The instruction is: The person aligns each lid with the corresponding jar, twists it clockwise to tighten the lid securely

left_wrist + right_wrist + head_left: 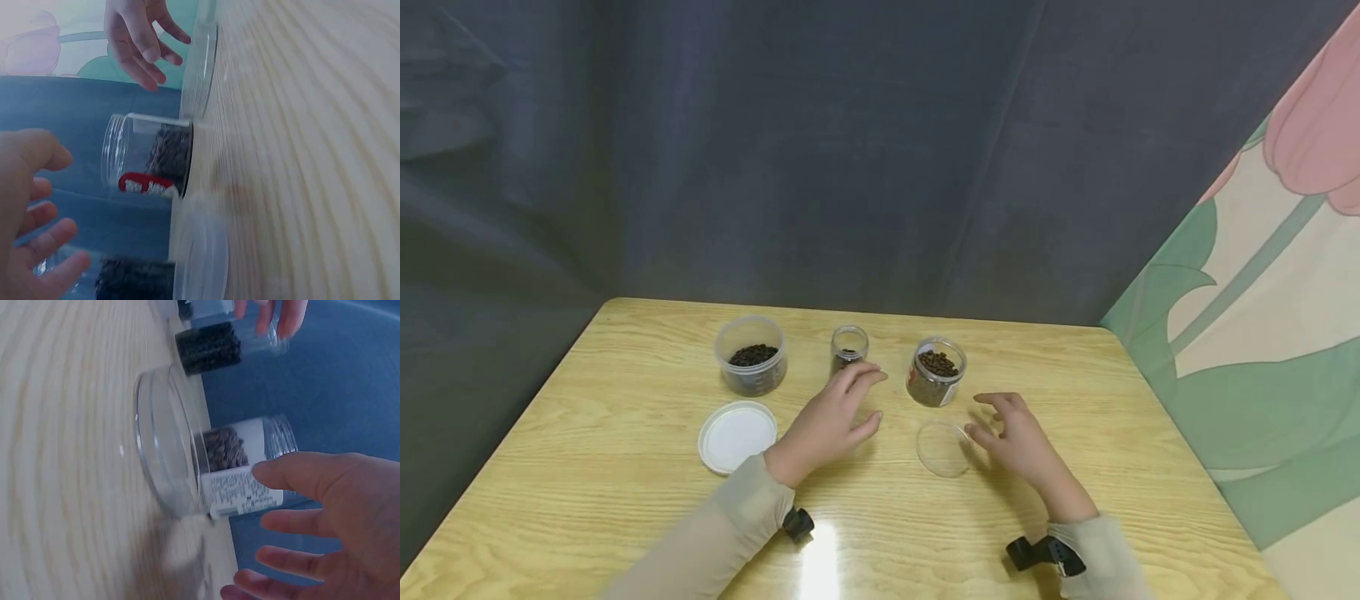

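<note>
Left lid (737, 440) before tub (752, 384), middle jar (849, 344) right of tub, right lid (943, 450) before right jar (931, 390)

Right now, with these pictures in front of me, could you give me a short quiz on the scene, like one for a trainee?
1. How many containers of dark bits stand on the table?
2. True or false: the left hand grips the white lid.
3. Which is nearer the clear lid: A, the left hand; B, the right hand?

Key:
1. Three: the tub, the narrow jar and the wide jar.
2. False; the left hand holds nothing.
3. B.
</note>
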Tool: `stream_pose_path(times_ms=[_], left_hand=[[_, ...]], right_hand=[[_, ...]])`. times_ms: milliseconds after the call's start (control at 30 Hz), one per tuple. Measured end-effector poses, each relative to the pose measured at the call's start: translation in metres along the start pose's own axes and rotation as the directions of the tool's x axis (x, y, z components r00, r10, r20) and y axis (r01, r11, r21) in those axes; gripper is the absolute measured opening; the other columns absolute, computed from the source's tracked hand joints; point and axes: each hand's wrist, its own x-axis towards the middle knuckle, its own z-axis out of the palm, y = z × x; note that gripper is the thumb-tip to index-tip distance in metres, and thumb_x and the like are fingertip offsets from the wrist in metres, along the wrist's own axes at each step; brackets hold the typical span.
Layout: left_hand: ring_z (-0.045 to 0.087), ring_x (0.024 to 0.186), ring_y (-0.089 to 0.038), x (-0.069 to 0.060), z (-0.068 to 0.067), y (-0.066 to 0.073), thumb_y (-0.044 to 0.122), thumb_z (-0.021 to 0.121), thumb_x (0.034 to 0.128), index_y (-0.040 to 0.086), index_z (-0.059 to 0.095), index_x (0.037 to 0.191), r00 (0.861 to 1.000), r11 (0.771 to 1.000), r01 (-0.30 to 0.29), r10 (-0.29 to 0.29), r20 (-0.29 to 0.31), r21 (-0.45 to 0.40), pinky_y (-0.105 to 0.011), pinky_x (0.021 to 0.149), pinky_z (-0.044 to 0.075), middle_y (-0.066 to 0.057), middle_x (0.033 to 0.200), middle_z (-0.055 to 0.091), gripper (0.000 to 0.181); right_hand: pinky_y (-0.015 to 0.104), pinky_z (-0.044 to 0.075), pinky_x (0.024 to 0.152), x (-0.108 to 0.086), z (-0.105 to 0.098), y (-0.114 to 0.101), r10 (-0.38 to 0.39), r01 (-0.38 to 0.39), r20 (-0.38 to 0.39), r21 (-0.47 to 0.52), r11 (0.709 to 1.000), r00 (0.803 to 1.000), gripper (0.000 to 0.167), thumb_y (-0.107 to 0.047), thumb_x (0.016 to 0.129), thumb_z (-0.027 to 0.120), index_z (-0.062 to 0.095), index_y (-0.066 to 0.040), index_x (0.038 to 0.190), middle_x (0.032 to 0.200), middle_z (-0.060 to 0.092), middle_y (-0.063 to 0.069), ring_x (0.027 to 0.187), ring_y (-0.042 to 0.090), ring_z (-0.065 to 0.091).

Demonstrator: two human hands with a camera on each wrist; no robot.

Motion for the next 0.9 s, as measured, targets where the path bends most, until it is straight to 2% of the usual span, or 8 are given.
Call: stream_pose_path(times_ms=[100, 167, 233, 400, 533, 700, 767, 900], left_hand=[[0.047, 0.133, -0.032, 0.007, 0.009, 0.004, 0.015, 0.067, 0.0983, 0.001, 0.047, 0.144, 0.996, 0.992, 0.088, -0.085, 0.033, -0.086, -0.041, 0.107, 0.051, -0.017, 0.144, 0.044, 0.051], [0.045, 0.136, -0.033, 0.012, 0.014, 0.007, 0.018, 0.066, 0.0993, 0.001, 0.045, 0.146, 0.988, 0.976, 0.151, -0.144, 0.056, -0.154, -0.044, 0.112, 0.046, -0.017, 0.147, 0.042, 0.054], [0.044, 0.137, -0.033, 0.015, 0.020, 0.009, 0.021, 0.065, 0.1005, 0.002, 0.041, 0.149, 0.976, 0.952, 0.217, -0.203, 0.085, -0.216, -0.045, 0.114, 0.045, -0.016, 0.151, 0.039, 0.057], [0.042, 0.139, -0.034, 0.023, 0.033, 0.014, 0.027, 0.062, 0.1027, 0.004, 0.032, 0.155, 0.943, 0.866, 0.332, -0.295, 0.156, -0.373, -0.050, 0.113, 0.044, -0.017, 0.158, 0.031, 0.064], [0.039, 0.142, -0.035, 0.029, 0.041, 0.014, 0.033, 0.061, 0.1029, 0.005, 0.028, 0.157, 0.916, 0.807, 0.401, -0.349, 0.197, -0.434, -0.052, 0.115, 0.042, -0.017, 0.161, 0.026, 0.070], [0.035, 0.145, -0.035, 0.036, 0.050, 0.012, 0.039, 0.060, 0.1031, 0.009, 0.024, 0.160, 0.886, 0.735, 0.463, -0.403, 0.231, -0.495, -0.054, 0.116, 0.040, -0.016, 0.164, 0.022, 0.073], [0.034, 0.145, -0.036, 0.038, 0.054, 0.010, 0.039, 0.059, 0.1033, 0.010, 0.022, 0.161, 0.881, 0.713, 0.471, -0.413, 0.231, -0.520, -0.054, 0.116, 0.040, -0.016, 0.164, 0.021, 0.074], [0.033, 0.146, -0.038, 0.042, 0.062, 0.006, 0.038, 0.059, 0.1037, 0.010, 0.016, 0.163, 0.880, 0.684, 0.468, -0.418, 0.225, -0.559, -0.053, 0.117, 0.039, -0.016, 0.166, 0.017, 0.078]], right_hand=[[0.058, 0.058, 0.087, -0.001, 0.002, -0.004, -0.002, 0.002, 0.023, 0.002, 1.000, 1.000, 0.051, -0.019, 0.096, 0.072, 0.055, 0.006, 0.137, 0.133, 0.047, 0.035, 0.112, 0.049, 0.056], [0.059, 0.057, 0.090, -0.002, 0.004, -0.007, -0.001, 0.001, 0.036, 0.000, 1.000, 0.999, 0.053, -0.021, 0.095, 0.073, 0.055, 0.006, 0.137, 0.133, 0.048, 0.033, 0.113, 0.048, 0.056], [0.062, 0.055, 0.093, -0.002, 0.007, -0.009, -0.015, 0.015, 0.051, -0.019, 1.000, 0.999, 0.056, -0.023, 0.094, 0.075, 0.055, 0.005, 0.138, 0.133, 0.048, 0.032, 0.117, 0.049, 0.053], [0.066, 0.051, 0.097, -0.003, 0.016, -0.015, -0.091, 0.100, 0.091, -0.098, 0.990, 0.992, 0.068, -0.034, 0.087, 0.082, 0.056, 0.000, 0.140, 0.137, 0.049, 0.027, 0.125, 0.051, 0.047], [0.065, 0.051, 0.097, -0.003, 0.023, -0.017, -0.136, 0.151, 0.119, -0.134, 0.979, 0.984, 0.072, -0.038, 0.083, 0.085, 0.058, -0.002, 0.139, 0.140, 0.048, 0.026, 0.125, 0.049, 0.046], [0.064, 0.051, 0.098, -0.002, 0.029, -0.019, -0.167, 0.186, 0.117, -0.177, 0.966, 0.979, 0.071, -0.038, 0.080, 0.087, 0.061, -0.003, 0.135, 0.139, 0.050, 0.026, 0.124, 0.048, 0.049], [0.064, 0.051, 0.097, -0.002, 0.030, -0.020, -0.177, 0.197, 0.115, -0.187, 0.962, 0.977, 0.069, -0.037, 0.079, 0.088, 0.062, -0.003, 0.134, 0.139, 0.051, 0.025, 0.123, 0.048, 0.050], [0.064, 0.050, 0.099, -0.003, 0.033, -0.022, -0.200, 0.220, 0.116, -0.199, 0.955, 0.973, 0.067, -0.033, 0.079, 0.088, 0.063, -0.002, 0.133, 0.139, 0.052, 0.024, 0.124, 0.047, 0.049]])
